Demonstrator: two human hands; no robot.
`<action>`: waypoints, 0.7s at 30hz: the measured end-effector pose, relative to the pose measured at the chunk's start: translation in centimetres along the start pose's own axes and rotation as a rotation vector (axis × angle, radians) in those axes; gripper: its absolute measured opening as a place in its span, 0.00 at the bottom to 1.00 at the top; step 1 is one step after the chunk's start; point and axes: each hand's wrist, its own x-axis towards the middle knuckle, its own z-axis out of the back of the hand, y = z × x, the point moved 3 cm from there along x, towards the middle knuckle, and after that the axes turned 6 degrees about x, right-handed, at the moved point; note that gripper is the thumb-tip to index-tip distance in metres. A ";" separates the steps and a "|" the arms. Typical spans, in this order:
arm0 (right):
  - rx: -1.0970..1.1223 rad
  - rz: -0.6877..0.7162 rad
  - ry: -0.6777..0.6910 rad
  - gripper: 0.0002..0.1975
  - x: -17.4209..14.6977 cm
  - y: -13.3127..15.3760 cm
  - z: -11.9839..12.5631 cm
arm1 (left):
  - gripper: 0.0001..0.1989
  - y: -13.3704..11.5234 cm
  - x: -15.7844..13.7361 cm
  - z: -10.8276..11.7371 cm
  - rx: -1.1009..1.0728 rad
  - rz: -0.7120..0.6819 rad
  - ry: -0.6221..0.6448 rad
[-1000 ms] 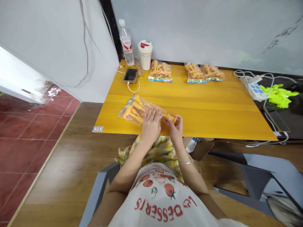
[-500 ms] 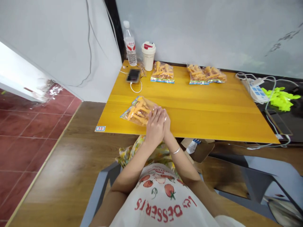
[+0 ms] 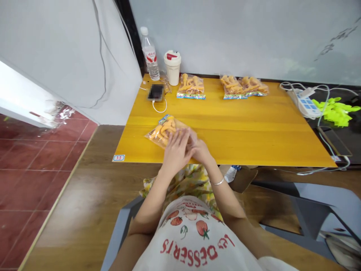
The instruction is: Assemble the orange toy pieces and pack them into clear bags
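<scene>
A clear plastic bag of orange toy-like pieces [image 3: 163,130] lies on the near left part of the yellow table [image 3: 242,128], its printed strip toward the far left. My left hand [image 3: 177,147] rests over the bag's right part, fingers stretched out and lying flat. Close beside it, my right hand [image 3: 200,151] has its fingers curled at the bag's right end, with clear plastic showing there. Part of that end is hidden under both hands.
Along the back stand a water bottle [image 3: 150,56], a lidded cup [image 3: 172,67] and a blurred device [image 3: 156,92] on a cable. Similar bags [image 3: 191,86] lie farther right. A power strip [image 3: 306,103] and bright yellow-green pieces [image 3: 337,112] are at the right.
My hands were pressed together at the bag's right end. They have come partly apart, the left moving left over the bag and the right moving slightly right. The view has shifted a little.
</scene>
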 end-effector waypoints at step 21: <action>-0.242 -0.380 -0.378 0.15 -0.8 -1.8 2.7 | 0.29 3.8 7.8 -1.2 0.115 -0.079 0.440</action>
